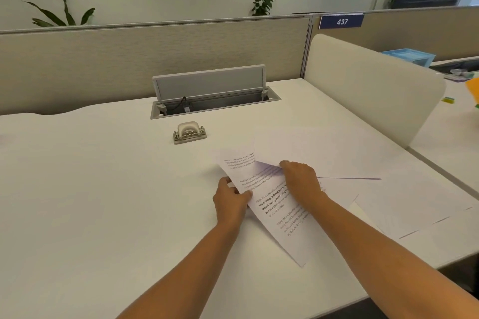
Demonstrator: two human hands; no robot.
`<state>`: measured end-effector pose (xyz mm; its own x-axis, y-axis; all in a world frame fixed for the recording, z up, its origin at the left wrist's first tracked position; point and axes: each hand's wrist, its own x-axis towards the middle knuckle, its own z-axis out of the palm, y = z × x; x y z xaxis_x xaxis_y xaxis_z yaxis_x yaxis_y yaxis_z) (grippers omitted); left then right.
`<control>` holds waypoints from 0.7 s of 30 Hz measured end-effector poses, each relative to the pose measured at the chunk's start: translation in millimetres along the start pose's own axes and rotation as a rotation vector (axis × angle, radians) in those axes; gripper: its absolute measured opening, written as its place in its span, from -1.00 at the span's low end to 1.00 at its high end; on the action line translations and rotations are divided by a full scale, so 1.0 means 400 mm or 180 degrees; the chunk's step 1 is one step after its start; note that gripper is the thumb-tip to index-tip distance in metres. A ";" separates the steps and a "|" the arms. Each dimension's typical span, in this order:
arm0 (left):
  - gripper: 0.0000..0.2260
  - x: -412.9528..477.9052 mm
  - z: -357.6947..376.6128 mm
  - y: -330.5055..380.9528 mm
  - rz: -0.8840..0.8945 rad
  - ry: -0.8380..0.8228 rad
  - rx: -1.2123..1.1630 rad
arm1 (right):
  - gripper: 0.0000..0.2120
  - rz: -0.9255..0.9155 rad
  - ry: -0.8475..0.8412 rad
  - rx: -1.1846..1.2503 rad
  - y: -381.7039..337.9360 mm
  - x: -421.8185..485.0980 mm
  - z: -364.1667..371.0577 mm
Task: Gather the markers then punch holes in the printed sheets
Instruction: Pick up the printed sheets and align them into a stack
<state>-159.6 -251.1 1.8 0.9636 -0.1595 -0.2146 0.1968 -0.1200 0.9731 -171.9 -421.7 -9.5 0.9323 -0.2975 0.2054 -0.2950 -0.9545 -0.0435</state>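
Now: printed sheets (278,211) fanned on desk (103,189), near hole punch (190,132). Left hand (232,198) pinches their left edge; right hand (302,180) grips the top one. Light, floppy, slippery; probably best squared and held by the edges.

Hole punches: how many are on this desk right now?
1. The hole punch sits on the desk, between the open cable tray behind it and the printed sheets nearer the camera, which the left hand and the right hand hold. No other shows.
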 end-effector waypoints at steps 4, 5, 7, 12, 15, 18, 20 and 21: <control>-0.68 -0.001 -0.010 0.005 -0.0029 0.0005 -0.0040 | -0.70 -0.0046 -0.0087 0.0085 0.011 0.010 -0.024; -0.68 0.003 -0.017 0.008 -0.0020 0.0038 -0.0035 | -0.69 -0.0066 -0.0094 0.0088 0.016 0.016 -0.037; -0.69 0.020 -0.036 0.014 0.0029 0.0129 0.0014 | -0.69 -0.0116 -0.0094 0.0157 0.023 0.033 -0.068; -0.79 0.068 -0.111 0.045 0.0244 0.0604 0.0111 | -0.75 -0.0381 0.0222 0.0570 0.020 0.076 -0.208; -0.87 0.083 -0.155 0.073 0.0359 0.0698 -0.0243 | -0.73 -0.0444 0.0827 0.0769 0.012 0.101 -0.323; -0.83 0.100 -0.204 0.093 0.0490 0.0779 -0.0463 | -0.74 -0.0501 0.1410 0.1399 0.007 0.116 -0.415; -0.79 0.109 -0.236 0.103 0.0539 0.0835 -0.0562 | -0.76 -0.0445 0.1558 0.2243 0.007 0.120 -0.460; -0.78 0.111 -0.252 0.107 0.0553 0.0859 -0.0610 | -0.77 -0.0341 0.1610 0.2698 0.012 0.121 -0.475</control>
<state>-90.2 -164.4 42.5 0.9936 0.1059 -0.0397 0.0317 0.0760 0.9966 -167.9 -437.0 186.2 0.6883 -0.3537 0.6334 0.2165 -0.7332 -0.6447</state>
